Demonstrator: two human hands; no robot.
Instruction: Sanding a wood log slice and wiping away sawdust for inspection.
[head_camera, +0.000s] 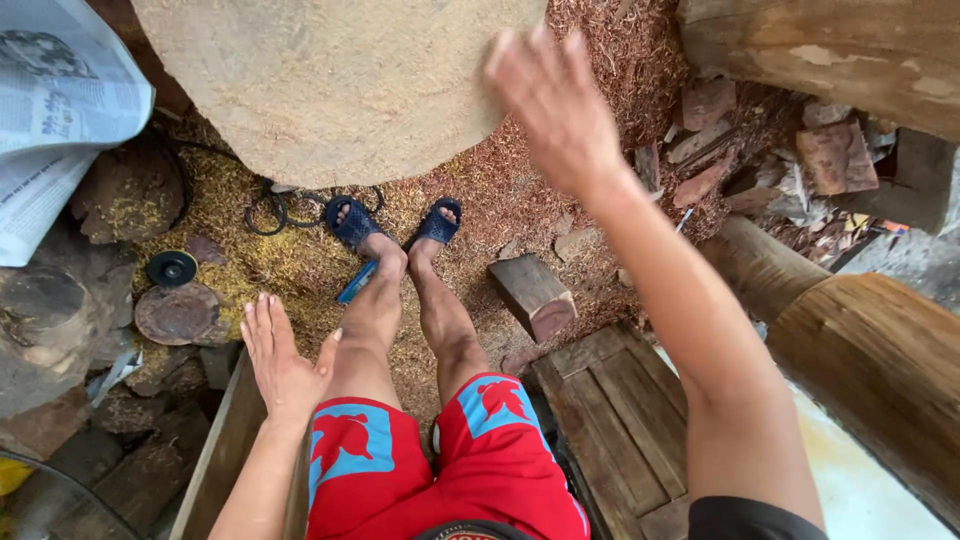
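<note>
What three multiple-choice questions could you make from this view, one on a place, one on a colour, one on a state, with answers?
1. Where does the small cut wooden block lie?
A. on the sawdust-strewn ground beside the person's feet
B. on top of the big round pale log end
C. in the left hand

2. What colour are the person's shorts?
A. green
B. red with blue patches
C. plain white

3. How is the right hand?
A. closed on a hammer
B. closed on the block
C. open with spread fingers, holding nothing

Answers: 1 A, the block rests on the ground right of the blue sandals; 2 B, red cloth with blue shapes; 3 C, it is raised, empty, by the big round pale log end.
</note>
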